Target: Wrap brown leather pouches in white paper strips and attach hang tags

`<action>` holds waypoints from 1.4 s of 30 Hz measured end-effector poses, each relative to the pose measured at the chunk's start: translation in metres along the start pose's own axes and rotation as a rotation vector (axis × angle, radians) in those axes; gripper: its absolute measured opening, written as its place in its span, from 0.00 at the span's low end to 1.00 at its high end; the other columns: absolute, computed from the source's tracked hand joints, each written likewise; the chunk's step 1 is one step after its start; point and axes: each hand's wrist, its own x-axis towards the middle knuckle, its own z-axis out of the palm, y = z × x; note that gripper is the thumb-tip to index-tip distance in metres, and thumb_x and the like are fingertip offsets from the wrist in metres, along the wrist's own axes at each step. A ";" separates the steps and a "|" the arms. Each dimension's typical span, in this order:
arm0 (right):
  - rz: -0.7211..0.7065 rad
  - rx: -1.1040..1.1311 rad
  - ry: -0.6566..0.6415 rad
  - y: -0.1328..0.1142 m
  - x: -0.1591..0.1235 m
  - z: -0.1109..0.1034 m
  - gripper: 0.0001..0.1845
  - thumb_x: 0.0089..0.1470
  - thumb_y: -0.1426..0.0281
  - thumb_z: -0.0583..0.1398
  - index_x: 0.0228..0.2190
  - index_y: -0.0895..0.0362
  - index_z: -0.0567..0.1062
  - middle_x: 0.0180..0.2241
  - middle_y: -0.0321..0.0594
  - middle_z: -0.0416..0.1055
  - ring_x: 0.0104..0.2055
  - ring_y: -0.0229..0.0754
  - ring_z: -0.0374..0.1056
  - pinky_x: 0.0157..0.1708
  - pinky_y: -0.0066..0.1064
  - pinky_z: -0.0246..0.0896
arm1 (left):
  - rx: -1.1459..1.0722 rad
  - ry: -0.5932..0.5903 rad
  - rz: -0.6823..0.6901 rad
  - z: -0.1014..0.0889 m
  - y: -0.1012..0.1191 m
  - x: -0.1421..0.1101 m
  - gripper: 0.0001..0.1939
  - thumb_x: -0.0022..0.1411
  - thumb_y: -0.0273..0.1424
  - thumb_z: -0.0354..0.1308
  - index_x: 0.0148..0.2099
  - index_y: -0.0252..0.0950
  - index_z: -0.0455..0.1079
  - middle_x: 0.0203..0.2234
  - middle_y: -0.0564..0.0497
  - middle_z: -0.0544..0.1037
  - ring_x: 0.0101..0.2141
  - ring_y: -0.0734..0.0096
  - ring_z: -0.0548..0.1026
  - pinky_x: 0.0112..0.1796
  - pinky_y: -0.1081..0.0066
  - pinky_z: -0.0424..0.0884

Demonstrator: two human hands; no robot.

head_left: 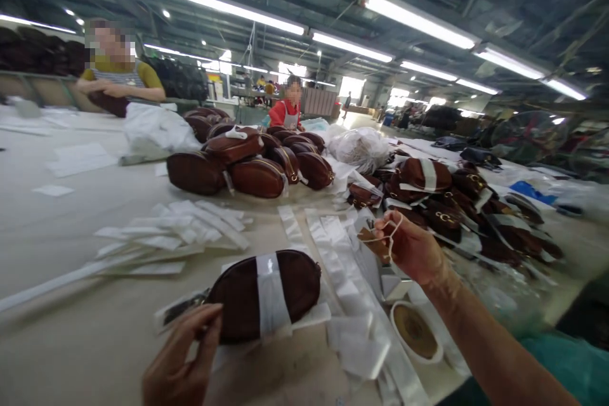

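Observation:
A dark brown oval zip bag [238,298] lies in front of me, with a band of white wrapping [272,295] round its middle. At its left end, my left hand [183,358] has thumb and fingers pressed together; what they pinch, if anything, is hidden. A strap in clear film [183,309] sticks out just beyond these fingers. Raised to the right of the bag, my right hand [412,250] grips a brown hang tag [373,242] whose pale string [391,235] loops over the fingers.
White strips [176,228] lie left of the bag, clear plastic sleeves [352,311] right of it. A tape roll [416,330] sits near my right forearm. Brown bags are piled behind [259,177] and at right [447,209]. Two people [121,79] [288,111] are across the table.

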 end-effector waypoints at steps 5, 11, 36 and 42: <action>0.149 0.106 -0.157 0.042 -0.026 0.056 0.13 0.40 0.59 0.67 0.21 0.54 0.72 0.23 0.33 0.69 0.22 0.34 0.62 0.21 0.26 0.58 | -0.182 -0.280 0.171 0.031 0.071 -0.015 0.06 0.59 0.26 0.55 0.37 0.41 0.71 0.31 0.53 0.76 0.31 0.72 0.75 0.32 0.76 0.71; 0.185 0.164 -0.184 0.085 -0.059 0.093 0.12 0.42 0.59 0.67 0.24 0.55 0.75 0.27 0.35 0.73 0.28 0.38 0.68 0.29 0.30 0.64 | -0.205 -0.301 -0.024 0.064 0.096 -0.025 0.06 0.55 0.29 0.59 0.37 0.37 0.71 0.29 0.49 0.74 0.31 0.69 0.71 0.33 0.72 0.68; 0.282 0.183 -0.172 0.154 -0.111 0.108 0.17 0.43 0.60 0.67 0.34 0.54 0.73 0.29 0.37 0.73 0.30 0.38 0.67 0.29 0.28 0.58 | -0.818 -0.404 -0.646 0.010 0.105 0.034 0.11 0.49 0.30 0.58 0.20 0.32 0.63 0.27 0.47 0.77 0.25 0.69 0.74 0.29 0.71 0.67; 0.443 0.564 -0.112 0.152 -0.106 0.115 0.15 0.36 0.67 0.71 0.29 0.54 0.75 0.25 0.33 0.71 0.25 0.33 0.63 0.23 0.23 0.55 | -0.856 -0.423 -0.632 0.017 0.103 0.028 0.11 0.50 0.30 0.58 0.20 0.33 0.62 0.26 0.47 0.77 0.26 0.69 0.74 0.30 0.71 0.68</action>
